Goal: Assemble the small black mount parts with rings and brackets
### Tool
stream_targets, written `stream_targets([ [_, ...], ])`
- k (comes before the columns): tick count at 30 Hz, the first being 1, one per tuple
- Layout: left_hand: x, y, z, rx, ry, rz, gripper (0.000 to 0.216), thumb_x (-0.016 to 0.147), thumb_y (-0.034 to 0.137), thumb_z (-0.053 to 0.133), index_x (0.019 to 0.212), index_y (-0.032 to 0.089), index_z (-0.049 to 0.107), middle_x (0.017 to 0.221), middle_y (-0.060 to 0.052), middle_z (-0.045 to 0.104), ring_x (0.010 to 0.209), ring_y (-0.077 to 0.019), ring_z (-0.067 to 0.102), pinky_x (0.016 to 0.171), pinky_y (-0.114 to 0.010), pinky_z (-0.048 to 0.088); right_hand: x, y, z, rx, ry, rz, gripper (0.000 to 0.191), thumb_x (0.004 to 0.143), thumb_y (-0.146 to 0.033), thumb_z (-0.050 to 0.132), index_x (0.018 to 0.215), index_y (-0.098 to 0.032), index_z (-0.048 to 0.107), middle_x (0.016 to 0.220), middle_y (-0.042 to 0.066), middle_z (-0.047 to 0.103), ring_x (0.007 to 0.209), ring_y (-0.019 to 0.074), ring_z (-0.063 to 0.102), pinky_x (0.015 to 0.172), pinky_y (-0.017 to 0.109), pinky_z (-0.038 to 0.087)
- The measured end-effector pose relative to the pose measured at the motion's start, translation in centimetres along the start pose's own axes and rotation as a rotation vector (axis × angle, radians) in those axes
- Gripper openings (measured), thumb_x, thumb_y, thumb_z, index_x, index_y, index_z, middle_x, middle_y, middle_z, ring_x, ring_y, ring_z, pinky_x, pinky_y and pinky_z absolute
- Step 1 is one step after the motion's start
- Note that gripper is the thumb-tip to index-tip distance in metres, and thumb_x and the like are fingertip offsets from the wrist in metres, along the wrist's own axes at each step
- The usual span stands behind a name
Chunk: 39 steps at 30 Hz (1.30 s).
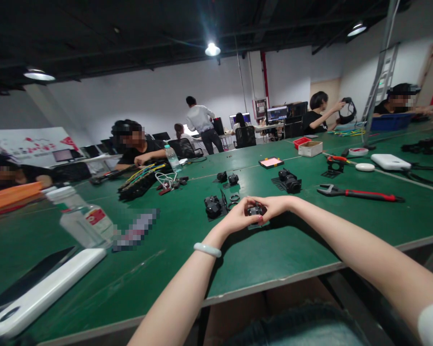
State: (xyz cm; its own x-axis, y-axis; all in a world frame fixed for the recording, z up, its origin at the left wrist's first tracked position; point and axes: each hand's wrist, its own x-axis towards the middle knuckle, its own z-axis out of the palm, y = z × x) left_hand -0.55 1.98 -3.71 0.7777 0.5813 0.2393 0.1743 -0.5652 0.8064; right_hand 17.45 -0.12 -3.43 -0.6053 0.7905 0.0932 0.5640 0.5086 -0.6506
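My left hand [237,217] and my right hand [273,204] meet over the green table [187,259], fingers curled round a small black part [255,210] held between them. A pale bangle [207,249] circles my left wrist. Just left of my hands lies a black assembly [213,206] with a small ring [234,197] beside it. Farther back sit two small black pieces [228,178] and another black assembly [290,181].
A red-handled wrench [357,193] lies to the right, a clear plastic bottle [84,218] and a white flat device [43,293] to the left. Cables [144,179], a small box [310,148] and white devices [391,161] sit farther back. Several people are seated around the table.
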Motion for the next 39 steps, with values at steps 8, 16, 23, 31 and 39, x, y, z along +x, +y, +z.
stream_targets([
  [8,0.1,0.0,-0.1,0.043,0.006,-0.011,0.045,0.063,0.028,0.063,0.102,0.015,0.044,0.106,-0.009,0.051,0.097,-0.0191,0.05,0.081,-0.033,0.041,-0.7,-0.9,-1.5,-0.385,0.037,0.167,0.092,0.048,-0.053,0.064,0.126,-0.019,0.03,0.115,0.011,0.047,0.1,0.0255,0.048,0.08,0.03,0.038],
  [16,0.2,-1.1,-0.7,0.238,0.076,-0.014,0.049,0.064,0.041,0.059,0.104,0.017,0.043,0.1,-0.007,0.053,0.081,-0.0154,0.053,0.072,-0.03,0.043,-2.7,-1.9,-4.0,-0.607,-0.136,0.613,0.064,0.046,-0.058,0.061,0.094,-0.014,0.06,0.081,0.011,0.062,0.072,0.0238,0.058,0.054,0.027,0.04],
  [23,0.2,-1.2,-1.0,0.32,0.101,-0.019,0.053,0.063,0.043,0.06,0.105,0.018,0.042,0.102,-0.007,0.053,0.084,-0.0168,0.053,0.074,-0.031,0.042,-2.1,-1.7,-3.0,-0.688,-0.1,0.483,0.037,0.056,-0.034,0.06,0.088,-0.015,0.061,0.082,0.009,0.063,0.07,0.0203,0.058,0.05,0.023,0.037],
  [31,0.2,-1.0,-1.0,0.338,0.098,-0.01,0.052,0.062,0.042,0.06,0.105,0.018,0.042,0.103,-0.007,0.052,0.09,-0.0191,0.051,0.078,-0.033,0.041,-1.1,-1.4,-1.5,-0.689,0.062,0.314,0.036,0.062,-0.027,0.054,0.097,-0.017,0.056,0.094,0.011,0.058,0.074,0.0195,0.057,0.056,0.023,0.038],
  [39,0.2,-0.9,-1.1,0.38,0.092,-0.008,0.055,0.059,0.042,0.061,0.105,0.017,0.043,0.097,-0.006,0.054,0.086,-0.0198,0.053,0.073,-0.031,0.042,-0.5,-1.7,-0.6,-0.563,0.164,0.119,0.044,0.061,-0.021,0.056,0.104,-0.017,0.05,0.095,0.009,0.058,0.084,0.0208,0.054,0.065,0.023,0.037],
])
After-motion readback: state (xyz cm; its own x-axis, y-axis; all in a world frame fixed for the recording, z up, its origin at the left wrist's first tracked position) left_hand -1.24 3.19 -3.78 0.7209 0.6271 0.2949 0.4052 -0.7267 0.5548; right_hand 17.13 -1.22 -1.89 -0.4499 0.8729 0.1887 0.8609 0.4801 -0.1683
